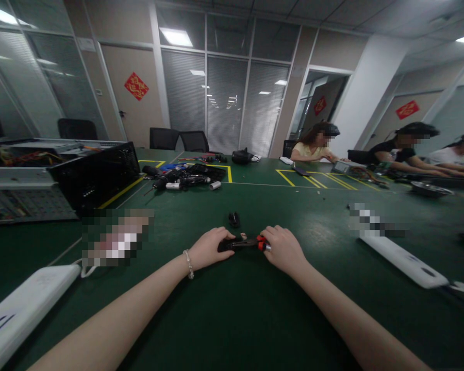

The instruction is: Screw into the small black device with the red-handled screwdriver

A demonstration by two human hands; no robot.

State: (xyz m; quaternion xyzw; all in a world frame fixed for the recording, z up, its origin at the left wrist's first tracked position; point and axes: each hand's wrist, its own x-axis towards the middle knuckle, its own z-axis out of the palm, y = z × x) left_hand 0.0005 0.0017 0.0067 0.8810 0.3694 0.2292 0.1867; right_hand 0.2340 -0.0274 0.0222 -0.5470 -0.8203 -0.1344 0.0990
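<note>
My left hand [211, 248], with a bracelet on its wrist, is closed around a small black part [227, 246], which the fingers half hide. My right hand [284, 247] grips red-handled pliers [251, 242]. Their dark jaws point left and meet the black part; whether they are clamped on it I cannot tell. Just above the jaws shows a small pinkish piece [243, 235], too small to name. A little beyond my hands, another small black object [234, 220] lies on the green table [232, 319].
An open computer case [96, 178] stands at the left. Tools and cables [185, 178] are heaped farther back. White power banks lie at the left [31, 304] and right [406, 260]. A metal bowl [431, 189] is at the right, near several people working across the table.
</note>
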